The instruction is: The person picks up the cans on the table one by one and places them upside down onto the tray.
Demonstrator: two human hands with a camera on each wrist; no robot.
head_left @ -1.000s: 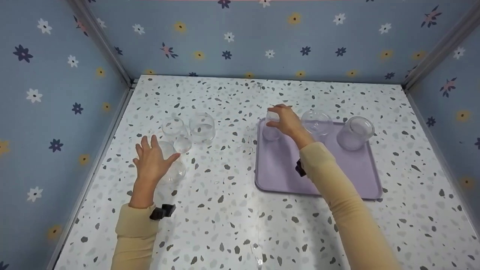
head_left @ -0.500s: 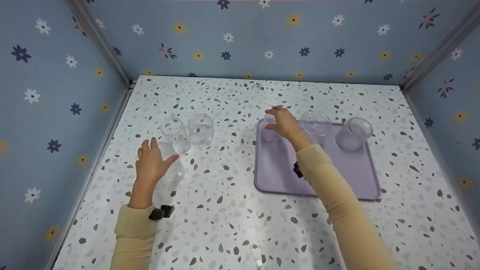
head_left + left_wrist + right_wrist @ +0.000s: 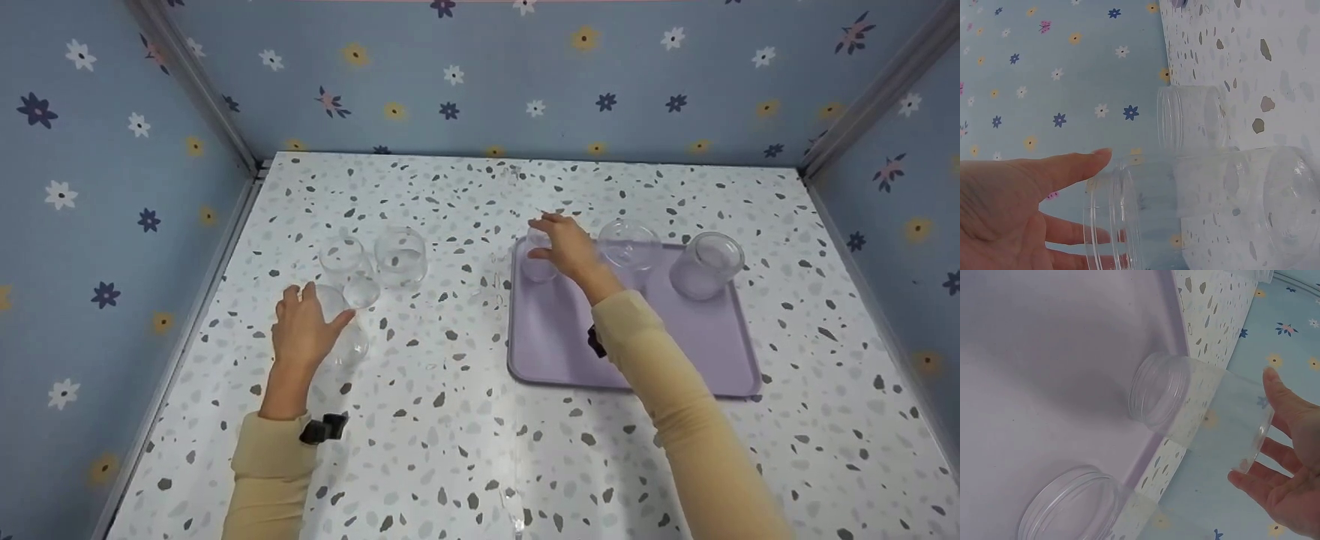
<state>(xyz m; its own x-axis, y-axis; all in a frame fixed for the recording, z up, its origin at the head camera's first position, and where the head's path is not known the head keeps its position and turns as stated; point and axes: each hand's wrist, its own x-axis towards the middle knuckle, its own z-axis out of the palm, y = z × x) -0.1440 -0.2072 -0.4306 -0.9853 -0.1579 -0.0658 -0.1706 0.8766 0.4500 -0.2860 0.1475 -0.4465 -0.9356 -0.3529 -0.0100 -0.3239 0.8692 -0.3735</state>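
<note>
Blue walls [image 3: 480,45] printed with flowers enclose a white speckled table [image 3: 442,457]. On it, right of centre, lies a lilac tray [image 3: 555,356]. Pale yellow sleeves [image 3: 690,420] reach in from the near side.

The left hand [image 3: 304,330], on the table's left part, has thumb and fingers apart, loosely curved around the threaded mouth of an upright clear jar [image 3: 1213,194]; whether they press it, I cannot tell. The right hand [image 3: 570,247], fingers and thumb on opposite sides, grips the base of an inverted jar [image 3: 1207,408], its threaded mouth down on the tray's far left corner.

A wide jar [image 3: 630,259] and a thick-rimmed jar [image 3: 705,270] stand farther right on the tray. Two more, a back-left jar [image 3: 345,259] and a round jar [image 3: 401,262], stand beyond the left hand. Table flecks and tray colour show through the transparent walls of the jars.

Black wrist mounts [image 3: 322,429] are the smallest pieces.
</note>
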